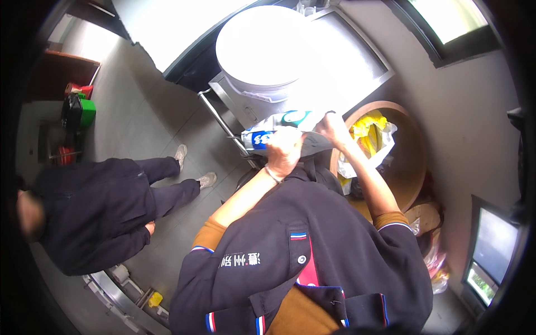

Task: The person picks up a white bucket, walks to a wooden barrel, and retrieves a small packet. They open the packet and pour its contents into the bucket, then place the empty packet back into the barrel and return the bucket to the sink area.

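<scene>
A white plastic packet (272, 125) with blue and green print and a grey side is held up in front of my chest. My left hand (284, 148) grips its near edge, the fingers curled over the blue-printed part. My right hand (333, 127) pinches the packet's upper right corner. Just beyond the packet, a large white plastic bucket (259, 50) stands on a stainless steel surface (247, 111), very brightly lit. Glare hides detail on the bucket's top and on the metal beside it. What is inside the packet is hidden.
A round brown bin (408, 167) with yellow and white plastic bags (370, 134) stands close by my right arm. Metal tubing (220, 119) edges the steel unit. Another person in dark clothes (100, 205) stands at left on the tiled floor. A green container (88, 113) lies beyond them.
</scene>
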A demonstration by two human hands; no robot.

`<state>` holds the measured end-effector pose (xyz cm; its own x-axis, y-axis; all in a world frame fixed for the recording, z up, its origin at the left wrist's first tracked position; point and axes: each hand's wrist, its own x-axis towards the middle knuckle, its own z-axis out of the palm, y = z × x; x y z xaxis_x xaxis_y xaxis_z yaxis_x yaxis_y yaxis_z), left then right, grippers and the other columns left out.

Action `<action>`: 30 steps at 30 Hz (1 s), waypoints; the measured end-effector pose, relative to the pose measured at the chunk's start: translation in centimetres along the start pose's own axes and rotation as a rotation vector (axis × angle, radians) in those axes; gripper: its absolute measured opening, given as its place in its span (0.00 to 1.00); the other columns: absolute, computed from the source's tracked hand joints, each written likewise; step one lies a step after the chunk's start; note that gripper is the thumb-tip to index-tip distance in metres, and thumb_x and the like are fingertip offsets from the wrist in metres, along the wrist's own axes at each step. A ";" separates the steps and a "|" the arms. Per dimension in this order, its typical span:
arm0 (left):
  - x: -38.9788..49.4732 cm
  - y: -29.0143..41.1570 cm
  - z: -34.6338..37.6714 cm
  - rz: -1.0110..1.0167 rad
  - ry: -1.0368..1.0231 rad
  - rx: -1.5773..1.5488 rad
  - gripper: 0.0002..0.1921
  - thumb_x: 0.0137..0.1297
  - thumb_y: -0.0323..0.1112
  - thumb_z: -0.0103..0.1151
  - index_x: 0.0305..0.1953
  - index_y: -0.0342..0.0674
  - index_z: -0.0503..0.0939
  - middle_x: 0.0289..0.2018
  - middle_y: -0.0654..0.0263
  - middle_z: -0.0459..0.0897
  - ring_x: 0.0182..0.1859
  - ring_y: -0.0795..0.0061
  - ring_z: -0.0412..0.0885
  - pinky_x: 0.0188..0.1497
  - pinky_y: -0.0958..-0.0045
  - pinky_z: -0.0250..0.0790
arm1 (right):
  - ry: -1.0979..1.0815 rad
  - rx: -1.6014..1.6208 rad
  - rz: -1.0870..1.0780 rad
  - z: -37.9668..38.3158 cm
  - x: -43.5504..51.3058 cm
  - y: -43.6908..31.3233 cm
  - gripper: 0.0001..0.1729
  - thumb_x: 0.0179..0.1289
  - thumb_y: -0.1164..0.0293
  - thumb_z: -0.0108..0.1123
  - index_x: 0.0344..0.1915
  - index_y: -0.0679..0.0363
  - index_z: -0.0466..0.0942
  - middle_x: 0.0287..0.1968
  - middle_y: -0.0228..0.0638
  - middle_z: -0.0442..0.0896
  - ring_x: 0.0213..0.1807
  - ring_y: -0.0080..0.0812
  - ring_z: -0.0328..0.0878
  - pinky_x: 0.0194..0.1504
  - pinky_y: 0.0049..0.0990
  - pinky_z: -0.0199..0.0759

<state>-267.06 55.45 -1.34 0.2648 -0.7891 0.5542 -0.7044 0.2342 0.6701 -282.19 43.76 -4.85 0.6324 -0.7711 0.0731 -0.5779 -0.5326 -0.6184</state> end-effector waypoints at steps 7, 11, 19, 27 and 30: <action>-1.1 -0.7 -2.8 -0.026 0.048 0.002 0.09 0.51 0.20 0.71 0.27 0.34 0.77 0.24 0.57 0.75 0.28 0.53 0.76 0.32 0.61 0.68 | 0.035 -0.121 -0.004 1.0 0.5 -3.6 0.05 0.53 0.78 0.58 0.26 0.69 0.77 0.23 0.54 0.79 0.26 0.54 0.81 0.31 0.46 0.75; -0.2 -0.3 -4.5 -0.064 0.133 0.044 0.08 0.51 0.18 0.69 0.27 0.33 0.79 0.24 0.58 0.77 0.28 0.56 0.77 0.31 0.63 0.70 | -0.083 -0.161 0.027 0.6 3.0 -7.0 0.05 0.51 0.77 0.60 0.26 0.69 0.78 0.24 0.54 0.82 0.29 0.53 0.85 0.34 0.44 0.79; 0.1 -0.7 -6.0 0.000 0.060 0.101 0.06 0.51 0.18 0.68 0.30 0.34 0.83 0.27 0.60 0.81 0.30 0.60 0.79 0.32 0.64 0.72 | -0.386 0.019 0.218 3.1 6.7 -7.6 0.11 0.55 0.72 0.62 0.34 0.70 0.84 0.33 0.55 0.86 0.34 0.50 0.87 0.38 0.42 0.81; -0.1 -2.2 -4.7 0.047 0.008 0.140 0.04 0.56 0.24 0.67 0.33 0.36 0.84 0.28 0.61 0.81 0.33 0.60 0.80 0.34 0.65 0.73 | -0.368 0.183 -0.020 3.3 5.3 -5.3 0.16 0.60 0.65 0.65 0.44 0.65 0.85 0.41 0.46 0.89 0.41 0.40 0.88 0.45 0.34 0.79; 0.1 -2.3 -4.6 0.036 0.037 0.129 0.04 0.56 0.24 0.67 0.33 0.36 0.83 0.28 0.60 0.80 0.32 0.60 0.79 0.34 0.64 0.73 | -0.351 0.106 0.089 2.3 5.5 -5.3 0.18 0.61 0.62 0.64 0.43 0.64 0.86 0.36 0.44 0.89 0.37 0.37 0.87 0.42 0.33 0.78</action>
<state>-262.37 57.47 -0.55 0.2599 -0.7595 0.5963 -0.7924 0.1851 0.5812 -274.44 43.15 -2.99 0.7312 -0.6364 -0.2456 -0.5936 -0.4160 -0.6889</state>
